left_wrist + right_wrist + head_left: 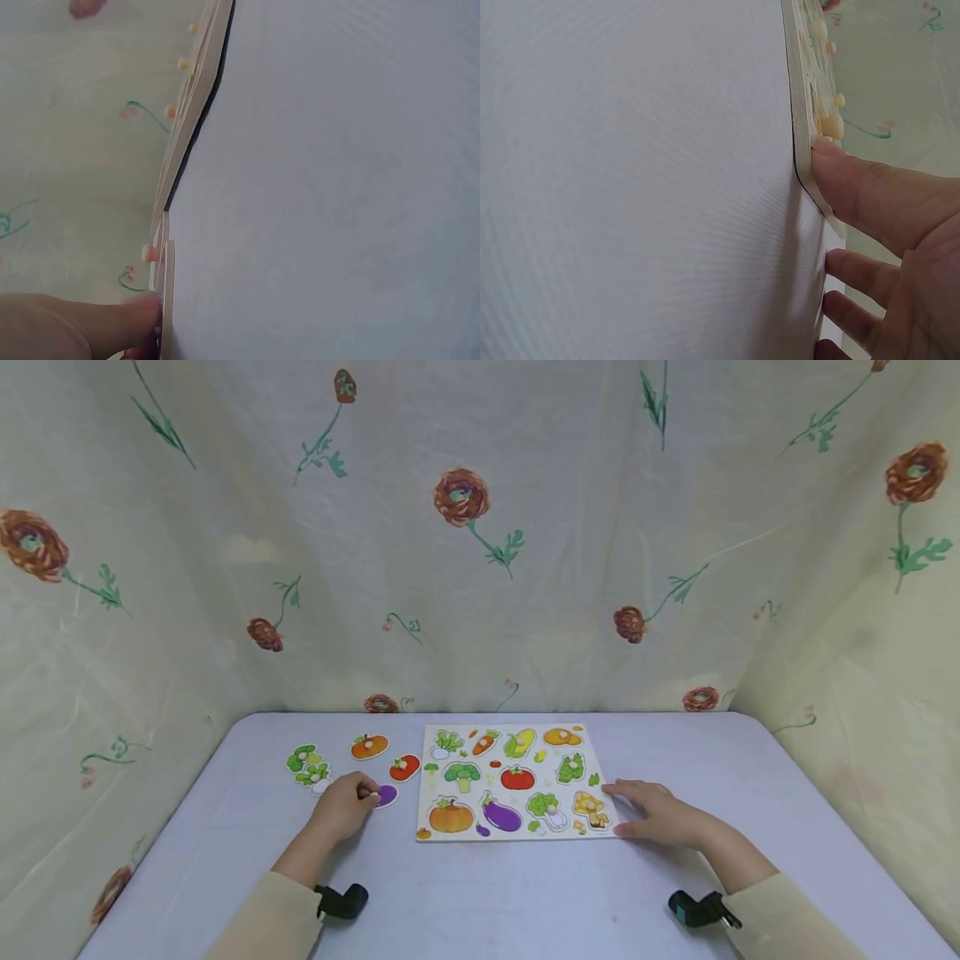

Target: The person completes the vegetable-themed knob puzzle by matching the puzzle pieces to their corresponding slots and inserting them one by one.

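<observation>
My left hand (341, 808) pinches the purple eggplant piece (387, 795) at its knob with thumb and fingertips, left of the puzzle board. In the left wrist view the thumb (127, 322) covers most of this piece. The white wooden vegetable board (480, 783) lies flat, several knobbed pieces sitting in it. At its right edge my right hand (663, 814) rests with fingers extended. In the right wrist view its thumb (862, 187) lies on the board's rounded corner, while other fingers touch the tabletop beyond. Printed pumpkin, eggplant, tomato and broccoli pictures on the board show no knobs.
Left of the board lie a loose pumpkin piece (370, 746), a tomato piece (405, 767), a broccoli piece (302, 757) and a leafy white-bulbed piece (312, 774). The white table (517, 902) backs onto a flowered curtain (555, 560) that also hangs along both sides.
</observation>
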`<state>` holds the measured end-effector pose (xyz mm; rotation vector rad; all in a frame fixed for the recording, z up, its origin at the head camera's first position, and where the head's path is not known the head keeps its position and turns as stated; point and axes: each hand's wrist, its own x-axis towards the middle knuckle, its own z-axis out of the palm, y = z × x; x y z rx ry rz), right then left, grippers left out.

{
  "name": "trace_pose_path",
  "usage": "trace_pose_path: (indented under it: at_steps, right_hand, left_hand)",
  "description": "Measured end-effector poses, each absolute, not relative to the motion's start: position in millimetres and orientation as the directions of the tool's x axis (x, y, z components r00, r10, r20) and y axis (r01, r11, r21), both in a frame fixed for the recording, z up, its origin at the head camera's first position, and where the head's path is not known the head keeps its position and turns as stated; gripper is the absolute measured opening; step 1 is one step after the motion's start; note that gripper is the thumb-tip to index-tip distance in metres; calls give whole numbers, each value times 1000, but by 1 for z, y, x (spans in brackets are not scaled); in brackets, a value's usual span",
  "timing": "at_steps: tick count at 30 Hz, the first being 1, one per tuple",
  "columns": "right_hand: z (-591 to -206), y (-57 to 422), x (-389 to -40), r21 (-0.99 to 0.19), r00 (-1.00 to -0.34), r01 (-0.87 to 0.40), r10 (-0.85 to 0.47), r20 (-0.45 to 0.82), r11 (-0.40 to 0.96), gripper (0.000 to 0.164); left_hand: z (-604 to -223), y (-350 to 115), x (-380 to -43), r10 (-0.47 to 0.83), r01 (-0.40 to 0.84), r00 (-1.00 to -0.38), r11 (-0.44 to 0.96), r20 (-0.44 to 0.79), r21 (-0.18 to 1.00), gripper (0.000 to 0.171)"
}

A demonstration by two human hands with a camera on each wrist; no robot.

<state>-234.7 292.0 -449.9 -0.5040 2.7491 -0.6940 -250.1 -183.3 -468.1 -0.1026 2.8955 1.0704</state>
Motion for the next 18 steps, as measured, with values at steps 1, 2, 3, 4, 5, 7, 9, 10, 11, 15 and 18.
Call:
trace_pose_path:
  at_steps: [1,2,3,4,5,7,9,10,11,15,18]
  right_hand:
    - [-450,292,-234,-499,-906,-264,-390,-165,825,70]
    - [-450,292,-234,-500,-906,-263,-390,-166,825,70]
    - [-450,292,-234,-501,-906,-260,-388,-168,825,70]
    - [-450,291,-234,-501,-906,-259,-387,-170,826,70]
    - [-449,291,-234,-502,-907,-255,-385,-172,827,70]
    - [-449,291,-234,-501,-908,-250,-381,-176,828,70]
    - [-449,291,-234,-498,-908,-250,-380,-177,830,71]
    - [-449,292,-234,-500,-909,-244,-375,-181,831,71]
    - [-450,292,-234,-497,-909,-243,-374,-182,833,71]
    - [-450,292,-234,-496,-910,-233,-367,-192,837,71]
    - [-450,291,-234,-495,-908,-234,-370,-196,837,72]
  left_hand:
    - [-468,-183,-250,-44,-82,-996,758,-75,647,9]
    - [-468,-183,-250,-44,-84,-996,758,-77,647,9]
    - [-467,-182,-250,-45,-86,-996,757,-79,647,9]
    - [-467,-182,-250,-46,-88,-996,756,-82,648,10]
    - [-467,-182,-250,-47,-91,-995,753,-84,652,10]
    - [-465,-180,-251,-51,-98,-995,748,-90,657,10]
    - [-463,-178,-251,-49,-99,-994,743,-94,662,11]
    - [-461,-177,-251,-43,-94,-995,740,-93,666,11]
    - [-460,-175,-251,-35,-87,-995,738,-90,670,11]
    - [-455,-166,-250,9,-53,-996,726,-87,686,9]
    - [-455,-155,-250,65,-18,-994,707,-90,707,7]
